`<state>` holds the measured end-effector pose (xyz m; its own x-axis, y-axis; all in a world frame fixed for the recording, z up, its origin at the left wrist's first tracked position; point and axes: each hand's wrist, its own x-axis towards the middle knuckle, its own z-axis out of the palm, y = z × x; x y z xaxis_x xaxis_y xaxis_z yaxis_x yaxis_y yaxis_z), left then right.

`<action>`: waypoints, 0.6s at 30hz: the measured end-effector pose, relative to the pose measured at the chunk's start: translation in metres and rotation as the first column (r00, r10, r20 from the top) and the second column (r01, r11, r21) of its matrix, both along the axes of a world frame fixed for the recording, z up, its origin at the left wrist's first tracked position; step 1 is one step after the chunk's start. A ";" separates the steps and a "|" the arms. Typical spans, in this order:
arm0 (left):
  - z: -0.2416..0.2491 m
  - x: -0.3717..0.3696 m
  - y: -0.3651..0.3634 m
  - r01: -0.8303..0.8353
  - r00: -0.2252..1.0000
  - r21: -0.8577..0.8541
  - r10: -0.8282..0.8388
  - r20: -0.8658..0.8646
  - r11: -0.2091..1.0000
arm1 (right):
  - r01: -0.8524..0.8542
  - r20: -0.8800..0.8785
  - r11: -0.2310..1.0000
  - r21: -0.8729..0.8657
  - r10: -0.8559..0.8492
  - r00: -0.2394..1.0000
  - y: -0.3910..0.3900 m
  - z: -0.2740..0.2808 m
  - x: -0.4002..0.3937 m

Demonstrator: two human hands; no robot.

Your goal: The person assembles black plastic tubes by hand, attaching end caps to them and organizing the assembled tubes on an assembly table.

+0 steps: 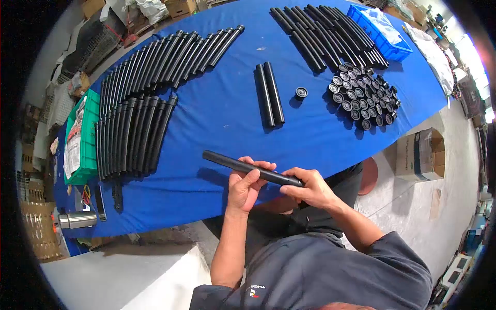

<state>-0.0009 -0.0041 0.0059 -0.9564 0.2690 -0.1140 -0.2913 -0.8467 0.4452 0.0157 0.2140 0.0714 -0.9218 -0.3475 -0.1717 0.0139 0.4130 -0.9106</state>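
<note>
A black tube (227,160) is held between my two hands over the near edge of the table, tilted down to the right. My left hand (245,185) wraps round its middle, thumb on top. At its right end my right hand (311,189) grips the tube, where a wider black cap-like end shows; the fingers partly hide it. Beyond my hands, two loose black tubes (270,94) lie side by side on the blue cloth. Just right of them sits a single round black cap (301,93).
Many round black caps (364,95) cluster at the right, below rows of plain tubes (323,33). Capped tubes (134,137) lie in rows at the left. A green crate (89,164) and a blue crate (395,50) flank the table. A metal cylinder (77,220) lies at the near left.
</note>
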 end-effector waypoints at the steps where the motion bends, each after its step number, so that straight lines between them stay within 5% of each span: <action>1: 0.002 0.000 0.001 0.000 1.000 -0.010 0.001 0.014 1.000 | 0.039 0.118 0.999 -0.025 -0.036 0.992 -0.001 0.002 0.001; 4: 0.008 -0.002 0.003 -0.011 0.999 -0.019 0.011 0.032 1.000 | 0.084 -0.580 0.982 0.170 0.031 0.814 -0.006 -0.014 0.001; 7: 0.007 -0.001 0.001 -0.009 1.000 -0.017 0.009 0.025 1.000 | 0.040 -0.304 0.996 0.084 -0.013 0.953 -0.005 -0.005 0.001; 9: 0.005 0.000 0.000 -0.003 1.000 -0.021 0.004 0.015 1.000 | 0.051 0.113 0.999 -0.016 -0.049 0.992 -0.003 0.010 -0.001; 12: 0.002 -0.001 0.000 -0.002 1.000 -0.025 0.002 0.002 1.000 | 0.066 -0.214 0.997 -0.028 -0.070 0.974 -0.007 -0.007 0.001; 18: 0.006 0.001 -0.002 -0.009 1.000 0.003 0.009 0.028 1.000 | 0.132 0.241 0.974 -0.185 -0.085 0.967 -0.004 0.001 0.002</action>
<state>0.0004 -0.0059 0.0115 -0.9552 0.2607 -0.1402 -0.2959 -0.8508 0.4342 0.0175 0.2102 0.0725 -0.8993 -0.2960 -0.3218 0.2675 0.2096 -0.9405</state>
